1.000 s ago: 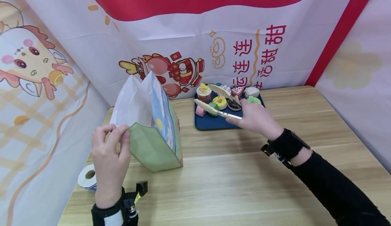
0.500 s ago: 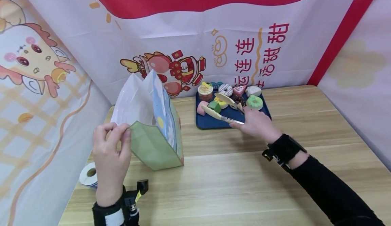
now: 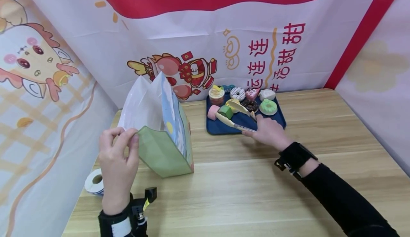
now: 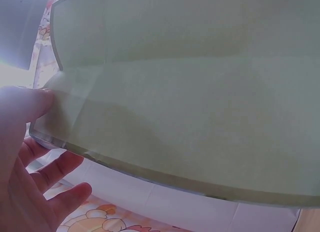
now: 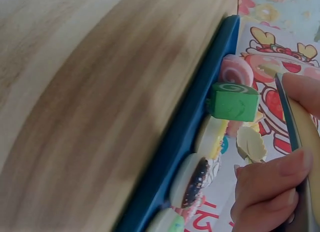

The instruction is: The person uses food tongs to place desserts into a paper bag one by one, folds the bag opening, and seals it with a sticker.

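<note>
The left hand [image 3: 117,158] pinches the top edge of a green paper bag [image 3: 163,151], which stands upright with its mouth spread; in the left wrist view the thumb lies on the bag's green side [image 4: 175,107]. The right hand [image 3: 270,130] holds tongs [image 3: 229,122] with spread cream tips over a blue tray [image 3: 221,128]. Near the tips are a green cube [image 3: 226,111], a pink roll [image 3: 213,112] and a yellow donut. In the right wrist view, the green cube [image 5: 235,104] stands at the tray's edge, and nothing is gripped between the tips.
Also on the tray are a cup dessert [image 3: 216,95], a striped donut [image 3: 237,94], a chocolate donut [image 3: 250,105], a green donut [image 3: 268,107] and a pink wedge [image 3: 252,94]. A white roll [image 3: 94,182] lies left of the left wrist. Printed cloth hangs behind the table [image 3: 237,194].
The right hand and tongs have moved slightly back toward the tray's near side and lower, uncovering the donuts behind. The left hand keeps its pinch on the bag.
</note>
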